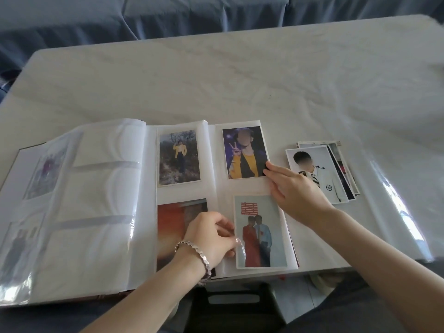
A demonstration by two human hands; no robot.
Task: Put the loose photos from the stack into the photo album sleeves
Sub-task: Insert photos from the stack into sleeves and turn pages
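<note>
From the head camera, the photo album (96,248) lies open on the pale table (216,80), close to the person's edge, and the stack (322,174) of loose photos sits on the table just beside the album's right edge. The right page already carries an upper photo (245,152) of someone in yellow. Below it lies the couple photo (259,231), slightly tilted, with a glint of clear film over its lower left corner. That glint suggests it is partly under the lower sleeve (241,248), though how far in it sits cannot be told. The left hand (211,236), with a bracelet (194,251) at the wrist, has its fingers curled and pinches the film at the photo's left edge. The right hand (295,191) is spread flat, fingers straight, resting on the page's right side with a fingertip touching the upper photo's lower right corner; it holds nothing. The hands are apart, one on each side of the couple photo. The step in hand looks like seating this photo in its pocket. The next move probably calls for keeping the film lifted while the print is squared and slid fully home — gently, since a skewed corner could catch on the plastic — and only then reaching to the stack for another.
</note>
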